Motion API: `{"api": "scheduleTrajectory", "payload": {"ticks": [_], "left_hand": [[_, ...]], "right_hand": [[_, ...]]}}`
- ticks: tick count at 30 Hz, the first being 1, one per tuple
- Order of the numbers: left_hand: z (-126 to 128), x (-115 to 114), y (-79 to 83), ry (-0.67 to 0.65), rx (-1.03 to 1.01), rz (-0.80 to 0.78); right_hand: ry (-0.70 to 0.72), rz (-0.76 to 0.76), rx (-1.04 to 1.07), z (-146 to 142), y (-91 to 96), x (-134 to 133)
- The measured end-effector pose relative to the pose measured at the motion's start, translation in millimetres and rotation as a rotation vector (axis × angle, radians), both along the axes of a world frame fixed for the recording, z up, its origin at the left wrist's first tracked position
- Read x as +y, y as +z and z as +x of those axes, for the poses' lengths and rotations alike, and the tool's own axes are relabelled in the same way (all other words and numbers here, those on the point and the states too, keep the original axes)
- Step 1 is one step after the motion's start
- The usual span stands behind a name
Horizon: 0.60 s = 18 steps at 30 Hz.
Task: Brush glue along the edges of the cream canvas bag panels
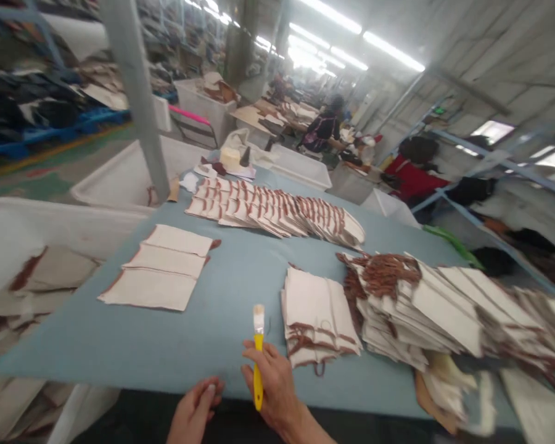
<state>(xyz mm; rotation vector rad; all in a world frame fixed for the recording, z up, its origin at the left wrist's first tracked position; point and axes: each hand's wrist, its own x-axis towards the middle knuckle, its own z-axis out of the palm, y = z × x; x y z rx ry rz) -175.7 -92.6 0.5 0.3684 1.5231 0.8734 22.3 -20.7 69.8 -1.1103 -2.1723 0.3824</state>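
Note:
My right hand (271, 385) is closed round the yellow handle of a small brush (258, 351), whose pale bristles point away from me over the blue-grey table (203, 333). Just to its left, my left hand (195, 410) rests at the table's near edge with its fingers curled; nothing shows in it. A stack of cream pieces with brown edges (317, 317) lies just right of the brush. Three cream pieces (161, 266) lie overlapped at the left of the table.
A long fanned row of cream pieces (277, 209) runs across the far side, and a big slanting heap (448, 308) fills the right. White bins (124, 176) flank the left, beside a grey post (136, 92). A seated person (324, 129) works at tables further back.

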Motion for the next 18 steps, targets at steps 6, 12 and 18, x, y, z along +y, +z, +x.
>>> {"api": "scheduleTrajectory", "payload": {"ticks": [6, 12, 18], "left_hand": [[84.3, 91.1, 5.7, -0.238, 0.022, 0.146], [184.5, 136.1, 19.1, -0.422, -0.088, 0.114], [261.2, 146.3, 20.5, -0.307, -0.174, -0.012]], "right_hand": [[-0.343, 0.007, -0.015, 101.4, 21.2, -32.7], [-0.479, 0.1, -0.035, 183.7, 36.8, -48.5], [-0.561, 0.108, -0.04, 241.0, 44.8, -58.5]]}}
